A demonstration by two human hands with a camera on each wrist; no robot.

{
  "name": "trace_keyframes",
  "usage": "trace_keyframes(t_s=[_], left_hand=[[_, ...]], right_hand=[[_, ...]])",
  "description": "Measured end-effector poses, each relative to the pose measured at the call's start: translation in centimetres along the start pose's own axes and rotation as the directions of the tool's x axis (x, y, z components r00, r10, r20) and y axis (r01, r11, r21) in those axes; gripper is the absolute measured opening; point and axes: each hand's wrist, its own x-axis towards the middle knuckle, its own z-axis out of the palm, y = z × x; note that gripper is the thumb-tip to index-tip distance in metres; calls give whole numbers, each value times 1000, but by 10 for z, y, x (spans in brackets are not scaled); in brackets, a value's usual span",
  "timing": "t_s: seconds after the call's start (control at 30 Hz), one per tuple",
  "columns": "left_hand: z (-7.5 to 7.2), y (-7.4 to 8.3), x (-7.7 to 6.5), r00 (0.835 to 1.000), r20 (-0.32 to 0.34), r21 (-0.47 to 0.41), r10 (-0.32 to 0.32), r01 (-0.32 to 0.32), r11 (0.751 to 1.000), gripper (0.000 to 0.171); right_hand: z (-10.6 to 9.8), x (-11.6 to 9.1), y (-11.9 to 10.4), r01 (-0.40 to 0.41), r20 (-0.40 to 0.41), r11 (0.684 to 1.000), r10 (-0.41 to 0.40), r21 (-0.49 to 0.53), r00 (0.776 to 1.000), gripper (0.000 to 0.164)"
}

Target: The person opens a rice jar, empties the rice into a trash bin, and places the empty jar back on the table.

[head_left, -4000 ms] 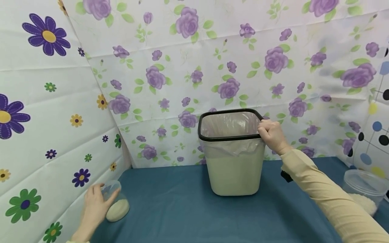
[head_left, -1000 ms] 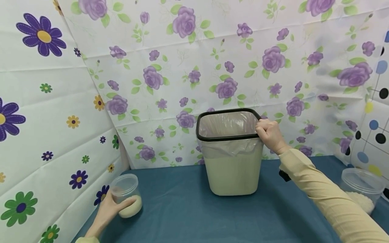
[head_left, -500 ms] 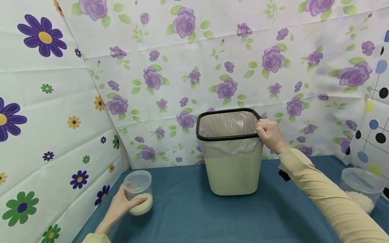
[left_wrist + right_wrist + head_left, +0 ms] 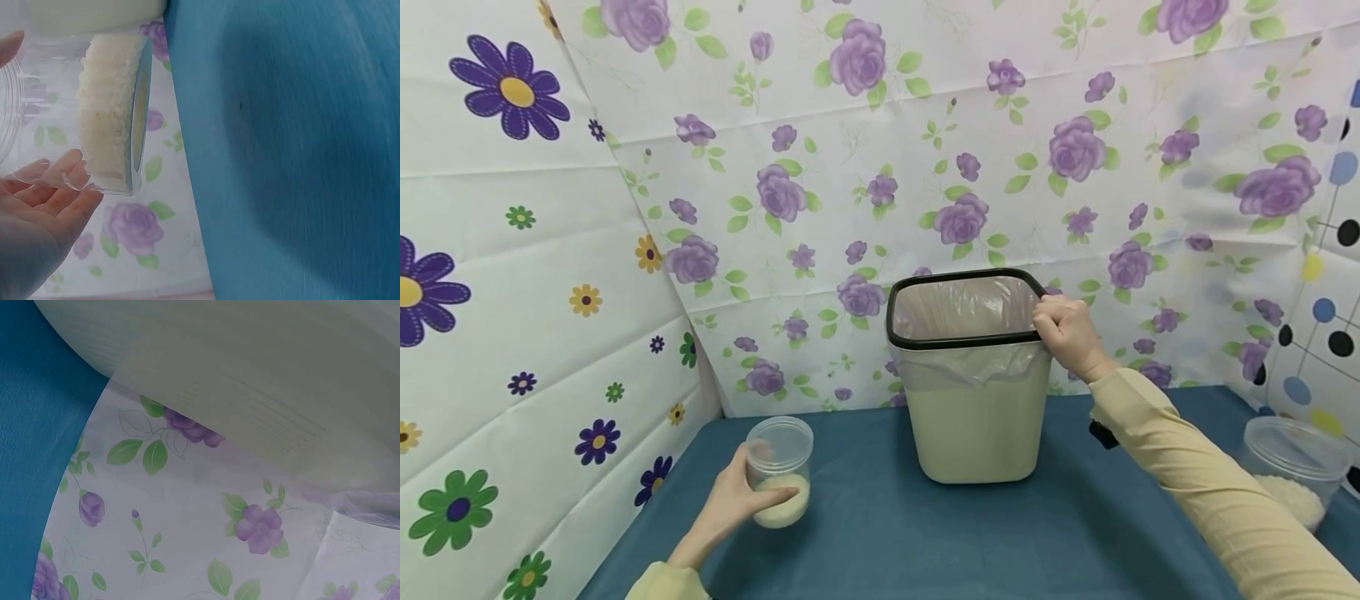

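My left hand [image 4: 730, 498] grips a round clear plastic tub [image 4: 782, 444], with the thumb across its near side and the fingers round the far side. White grains like rice [image 4: 111, 115] fill its lower part in the left wrist view. Its base shows there, raised off the blue cloth. At the centre right stands a pale green trash bin [image 4: 981, 429] with a black rim [image 4: 958, 342] and a clear bag liner [image 4: 973, 364]. My right hand [image 4: 1070, 333] holds that rim at its right corner. The right wrist view has the bin's side [image 4: 250, 381] but not the hand.
Another clear tub [image 4: 1296, 446] with white grains [image 4: 1291, 498] stands at the right edge, partly behind my right sleeve [image 4: 1210, 467]. Blue cloth [image 4: 850, 533] covers the table. Flowered sheets [image 4: 820, 350] hang behind and at the left.
My left hand has carried the tub rightward from the left edge towards the bin, and the tub, tilted at first, is now nearly upright. The right hand keeps its hold on the rim.
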Motion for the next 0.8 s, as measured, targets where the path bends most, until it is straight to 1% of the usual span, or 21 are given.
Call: trace_keyframes(t_s=[0.1, 0.23, 0.47, 0.6, 0.7, 0.8], left_hand=[[6, 3, 0, 1000, 7, -3, 23, -23, 1000, 79], [13, 11, 0, 998, 35, -44, 58, -57, 997, 78], [22, 33, 3, 993, 76, -133, 95, -84, 988, 80], [29, 42, 4, 985, 84, -158, 151, -136, 978, 80], [29, 60, 0, 975, 104, -172, 196, -176, 969, 77], [28, 80, -5, 967, 134, -191, 219, -191, 963, 74]], right_hand=[[0, -1, 1, 3, 0, 1000, -3, -5, 1000, 41], [1, 0, 0, 3, -5, 1000, -3, -6, 1000, 40], [1, 0, 0, 0, -15, 1000, 0, 5, 1000, 40], [1, -1, 0, -3, -13, 1000, 3, 11, 1000, 40], [1, 0, -1, 3, -12, 1000, -2, 12, 1000, 40], [1, 1, -1, 10, -12, 1000, -10, 11, 1000, 40]])
